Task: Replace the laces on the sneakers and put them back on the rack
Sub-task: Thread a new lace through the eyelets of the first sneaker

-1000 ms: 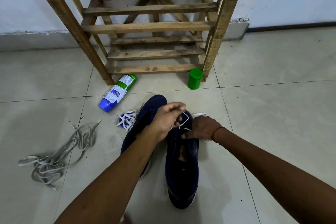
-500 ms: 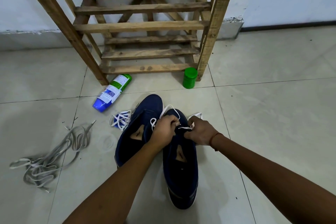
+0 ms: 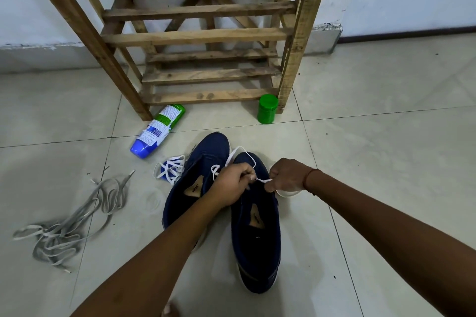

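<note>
White lace (image 3: 260, 180) ran in a short, tight span between our hands, just over the throat of the sneaker (image 3: 257, 239) on our right. Our left hand (image 3: 231, 184) had its fingers curled in, pinching one strand. Our right hand (image 3: 287, 175) was balled round the other, with a slack loop trailing from under the wrist onto the floor. The second sneaker (image 3: 195, 175) lay close beside the first, both with toes toward the rack (image 3: 201, 38), which stood a little way off. A spare lace (image 3: 170, 168) sat bundled just beside that second sneaker, and the grey laces (image 3: 72, 221) lay well apart to our left.

We judged the lacing unfinished, though our knuckles hid the eyelets and we could not tell how many rows were done. Several things could have gone wrong from there. Nothing pinned the sneaker down, so a hard pull might have dragged or tipped it on the smooth tile. Pulling harder on one side would have left the ends uneven. A flat lace twists easily, and a twist drawn through an eyelet would have sat badly. The loose loop under our wrist could have caught on itself and knotted. If either pinch had slackened, the strand might have slid back out. Later, carrying the pair to the rack, we risked knocking over the jar (image 3: 268, 108) or the bottle (image 3: 157, 131) at its foot.
</note>
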